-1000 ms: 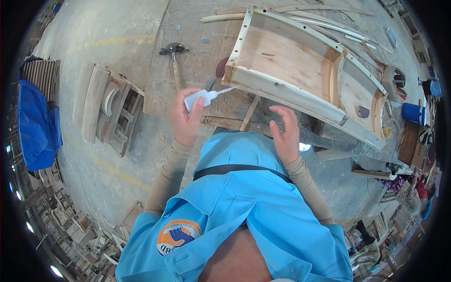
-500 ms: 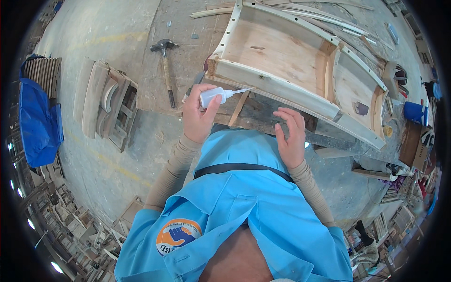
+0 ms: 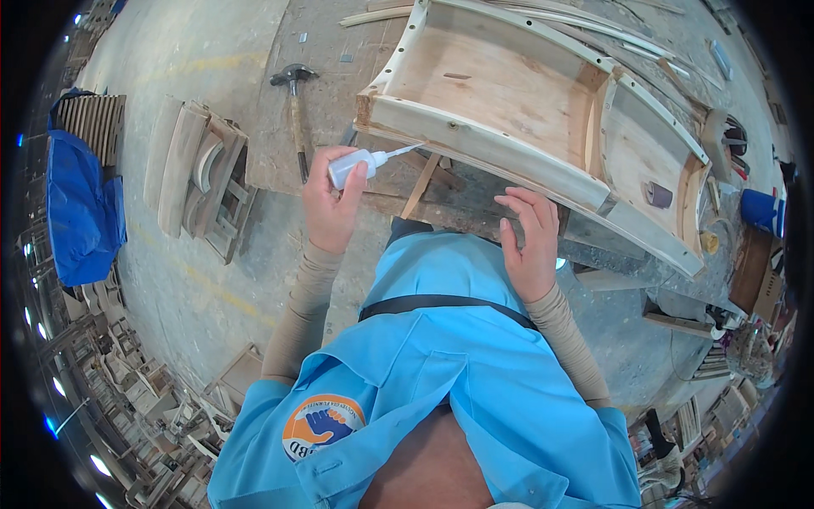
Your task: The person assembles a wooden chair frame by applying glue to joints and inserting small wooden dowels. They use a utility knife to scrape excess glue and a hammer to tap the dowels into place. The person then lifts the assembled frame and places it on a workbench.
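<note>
Currently: Glue Bottle At Frame Corner

Left hand (image 3: 329, 204) has its fingers clenched round a small white squeeze bottle with a long thin nozzle (image 3: 360, 161); nozzle tip sits at the near left corner of the curved pale wooden frame with plywood base (image 3: 509, 93); right hand (image 3: 530, 242) is released, fingers spread, resting at the dusty wooden counter (image 3: 449, 199) edge below the frame; steel-headed hammer (image 3: 295, 106) lies just left of the frame.

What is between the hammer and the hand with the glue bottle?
Only bare board lies between the hammer and the left hand holding the glue bottle, as the head view shows.
</note>
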Available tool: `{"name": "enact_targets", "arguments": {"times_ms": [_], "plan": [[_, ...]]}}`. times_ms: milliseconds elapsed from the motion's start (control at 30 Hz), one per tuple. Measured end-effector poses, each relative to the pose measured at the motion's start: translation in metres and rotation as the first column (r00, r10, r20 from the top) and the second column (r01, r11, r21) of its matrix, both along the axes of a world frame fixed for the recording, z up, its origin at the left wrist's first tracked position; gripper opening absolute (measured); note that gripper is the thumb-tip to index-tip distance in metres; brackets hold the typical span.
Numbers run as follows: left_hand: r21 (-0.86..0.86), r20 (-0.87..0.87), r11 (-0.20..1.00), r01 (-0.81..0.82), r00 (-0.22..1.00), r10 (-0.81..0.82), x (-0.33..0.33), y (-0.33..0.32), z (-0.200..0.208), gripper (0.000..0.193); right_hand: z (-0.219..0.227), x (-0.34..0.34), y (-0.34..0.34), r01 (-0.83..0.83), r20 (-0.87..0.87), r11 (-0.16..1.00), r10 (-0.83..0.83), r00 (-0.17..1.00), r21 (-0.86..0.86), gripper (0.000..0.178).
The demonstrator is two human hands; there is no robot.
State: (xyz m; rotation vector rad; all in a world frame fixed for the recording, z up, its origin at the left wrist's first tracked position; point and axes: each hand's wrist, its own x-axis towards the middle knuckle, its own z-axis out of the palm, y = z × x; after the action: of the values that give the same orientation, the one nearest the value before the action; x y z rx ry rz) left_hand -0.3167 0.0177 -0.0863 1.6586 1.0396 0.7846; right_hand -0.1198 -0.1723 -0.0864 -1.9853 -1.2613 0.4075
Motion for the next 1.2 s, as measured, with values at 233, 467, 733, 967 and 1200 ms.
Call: {"name": "enact_targets", "arguments": {"times_ms": [233,467,733,967,1200], "plan": [[0.005,0.051,1.0,-0.012,0.999,0.012,0.0,-0.003,-0.003,0.022,-0.003,0.009,-0.012,0.003,0.028,1.0,-0.003,1.0,-0.001,0.033],[0.046,0.018,0.997,0.055,0.998,-0.056,0.02,-0.016,-0.002,0.022,-0.005,0.014,-0.016,-0.012,0.027,1.0,0.012,1.0,0.003,0.032],[0.075,-0.065,0.997,0.026,0.998,-0.021,0.011,-0.009,0.004,0.022,-0.006,0.017,-0.016,-0.025,0.043,1.0,0.025,0.999,0.006,0.029],[0.111,-0.031,0.992,0.054,0.998,-0.051,0.016,-0.014,0.009,0.024,-0.007,0.018,-0.015,-0.025,0.059,1.0,0.024,0.998,0.002,0.028],[0.113,-0.085,0.991,0.074,0.994,-0.064,0.03,-0.025,0.015,0.023,-0.008,0.02,-0.015,-0.038,0.07,0.999,0.038,0.997,0.001,0.027]]}}
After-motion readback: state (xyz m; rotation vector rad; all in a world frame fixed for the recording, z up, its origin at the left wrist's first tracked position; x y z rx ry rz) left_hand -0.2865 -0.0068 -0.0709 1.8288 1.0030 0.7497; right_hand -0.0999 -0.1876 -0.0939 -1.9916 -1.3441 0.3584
